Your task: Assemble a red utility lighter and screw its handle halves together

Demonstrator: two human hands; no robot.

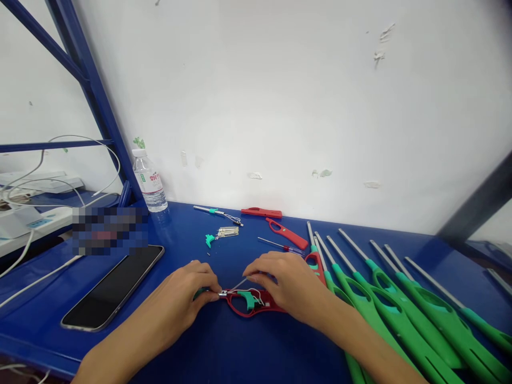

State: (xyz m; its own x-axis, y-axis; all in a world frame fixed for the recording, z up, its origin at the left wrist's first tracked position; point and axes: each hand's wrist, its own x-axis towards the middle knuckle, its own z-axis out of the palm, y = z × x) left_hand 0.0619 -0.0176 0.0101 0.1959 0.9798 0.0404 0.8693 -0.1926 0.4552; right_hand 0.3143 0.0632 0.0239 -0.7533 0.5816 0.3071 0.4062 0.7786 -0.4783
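left hand [191, 287] pinching metal piece [223, 294]; right hand [286, 282] holding thin rod [239, 285]

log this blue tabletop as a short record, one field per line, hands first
left hand: pinching metal end of opened red lighter
right hand: holding thin grey piece, kind unclear, at the same lighter
beyond hands: screwdriver, two red casing pieces
on left: smartphone, water bottle
on right: long-nosed green lighters side by side
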